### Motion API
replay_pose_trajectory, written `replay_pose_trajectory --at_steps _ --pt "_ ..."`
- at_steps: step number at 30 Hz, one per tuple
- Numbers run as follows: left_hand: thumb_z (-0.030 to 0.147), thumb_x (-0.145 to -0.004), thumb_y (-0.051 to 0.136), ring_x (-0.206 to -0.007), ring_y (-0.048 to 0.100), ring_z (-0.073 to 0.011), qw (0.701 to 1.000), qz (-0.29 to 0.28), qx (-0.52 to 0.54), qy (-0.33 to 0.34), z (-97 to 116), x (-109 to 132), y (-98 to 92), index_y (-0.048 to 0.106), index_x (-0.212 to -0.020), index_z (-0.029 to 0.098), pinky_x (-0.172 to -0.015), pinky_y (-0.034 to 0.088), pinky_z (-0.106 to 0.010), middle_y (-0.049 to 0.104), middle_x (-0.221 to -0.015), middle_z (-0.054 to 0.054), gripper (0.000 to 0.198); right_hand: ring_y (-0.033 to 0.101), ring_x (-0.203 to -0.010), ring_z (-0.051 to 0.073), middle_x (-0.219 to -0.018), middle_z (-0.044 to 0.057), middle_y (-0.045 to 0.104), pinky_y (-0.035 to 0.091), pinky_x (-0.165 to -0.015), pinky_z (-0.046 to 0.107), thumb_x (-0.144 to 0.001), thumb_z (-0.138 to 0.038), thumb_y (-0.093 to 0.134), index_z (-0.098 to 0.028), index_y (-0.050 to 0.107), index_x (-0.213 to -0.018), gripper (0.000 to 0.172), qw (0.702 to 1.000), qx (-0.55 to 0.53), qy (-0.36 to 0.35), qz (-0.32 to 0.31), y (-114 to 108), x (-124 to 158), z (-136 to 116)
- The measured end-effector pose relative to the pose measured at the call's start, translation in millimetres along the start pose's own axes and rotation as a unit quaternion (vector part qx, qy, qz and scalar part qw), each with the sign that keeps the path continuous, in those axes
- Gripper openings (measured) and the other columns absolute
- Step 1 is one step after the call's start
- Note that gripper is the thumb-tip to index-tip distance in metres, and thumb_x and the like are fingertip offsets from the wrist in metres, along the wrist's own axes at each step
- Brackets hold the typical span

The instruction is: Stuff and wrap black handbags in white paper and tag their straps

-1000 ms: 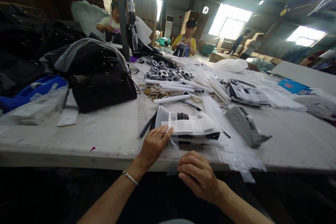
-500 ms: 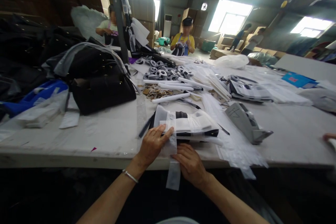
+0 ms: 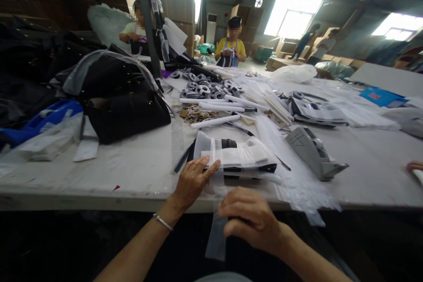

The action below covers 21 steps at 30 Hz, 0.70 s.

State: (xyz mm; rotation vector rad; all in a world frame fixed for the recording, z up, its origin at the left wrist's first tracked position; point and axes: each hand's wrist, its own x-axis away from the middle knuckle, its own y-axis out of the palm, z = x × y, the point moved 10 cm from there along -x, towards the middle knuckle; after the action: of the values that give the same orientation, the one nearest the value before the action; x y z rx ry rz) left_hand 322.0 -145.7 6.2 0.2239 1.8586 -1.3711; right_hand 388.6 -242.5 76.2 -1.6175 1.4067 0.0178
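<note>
My left hand lies with its fingers stretched out on the near left edge of a flat black item wrapped in white padding. A translucent plastic strip runs over this bundle, past my left fingertips and down over the table edge. My right hand is beside the strip, in front of the bundle, its fingers curved and blurred. I cannot make out whether they grip the strip. To the right stands a grey tape dispenser, close to a spread of clear plastic strips.
Black bags are heaped at left beside a blue plastic piece. Behind the bundle lie white tubes, string tags and grey rings. Another wrapped bundle lies farther right. Another person's hand shows at the right edge.
My right hand has moved toward me and slightly right from the bundle's front edge. The loose end of the strip hangs lower in view. My left hand has stayed nearly still.
</note>
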Motion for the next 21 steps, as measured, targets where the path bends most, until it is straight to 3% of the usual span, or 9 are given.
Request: replay_pose_trajectory --at_steps 3,5,9,13,16,21 --pt "0.012 -0.095 0.053 -0.114 0.062 -0.0223 1.0 0.008 0.004 0.002 0 -1 -2.1 0.05 -0.142 0.028 -0.093 0.051 -0.036 0.065 -0.126 -0.01 0.049 0.067 -0.093 0.018 -0.095 0.005 0.073 0.049 -0.09 0.033 -0.094 -0.023 0.064 -0.02 0.067 -0.098 0.006 0.991 0.126 0.031 0.043 -26 -29 20" --pt "0.011 -0.095 0.052 -0.113 0.063 -0.0222 1.0 0.018 0.004 0.0 0 -1 -3.8 0.05 -0.141 0.026 -0.092 0.051 -0.036 0.066 -0.123 -0.01 0.049 0.065 -0.098 0.021 -0.097 0.006 0.072 0.048 -0.093 0.037 -0.09 -0.022 0.069 -0.02 0.066 -0.097 0.008 0.974 0.215 0.068 -0.013 -19 -44 46" --pt "0.01 -0.095 0.048 -0.113 0.063 -0.022 0.999 0.039 0.008 -0.003 -1 -2 -6.0 0.046 -0.143 0.019 -0.092 0.051 -0.036 0.068 -0.121 -0.011 0.049 0.065 -0.089 0.023 -0.089 0.005 0.071 0.048 -0.077 0.032 -0.084 -0.023 0.075 -0.018 0.06 -0.094 0.018 0.92 0.337 0.146 -0.138 6 -53 89" --pt "0.008 -0.092 0.044 -0.113 0.063 -0.0219 0.997 0.057 0.04 -0.023 -5 -2 -8.3 0.044 -0.14 0.009 -0.093 0.051 -0.036 0.068 -0.12 -0.013 0.047 0.064 -0.081 0.022 -0.086 0.005 0.069 0.043 -0.069 0.031 -0.089 -0.017 0.064 -0.017 0.057 -0.098 0.011 0.879 0.421 0.123 -0.185 23 -56 86" --pt "0.009 -0.092 0.044 -0.111 0.065 -0.0219 0.996 0.059 0.051 -0.034 -7 -3 -9.2 0.046 -0.136 0.009 -0.091 0.053 -0.035 0.069 -0.117 -0.014 0.044 0.062 -0.076 0.022 -0.083 0.008 0.067 0.039 -0.065 0.034 -0.093 -0.014 0.055 -0.017 0.056 -0.096 0.004 0.856 0.469 0.084 -0.2 32 -57 79" --pt "0.009 -0.094 0.042 -0.107 0.066 -0.0214 0.996 0.064 0.056 -0.017 -4 -4 -11.4 0.053 -0.126 0.009 -0.088 0.054 -0.034 0.071 -0.112 -0.014 0.034 0.06 -0.076 0.024 -0.083 0.009 0.064 0.036 -0.063 0.036 -0.097 -0.012 0.045 -0.017 0.056 -0.096 0.012 0.831 0.509 0.034 -0.222 42 -57 80"
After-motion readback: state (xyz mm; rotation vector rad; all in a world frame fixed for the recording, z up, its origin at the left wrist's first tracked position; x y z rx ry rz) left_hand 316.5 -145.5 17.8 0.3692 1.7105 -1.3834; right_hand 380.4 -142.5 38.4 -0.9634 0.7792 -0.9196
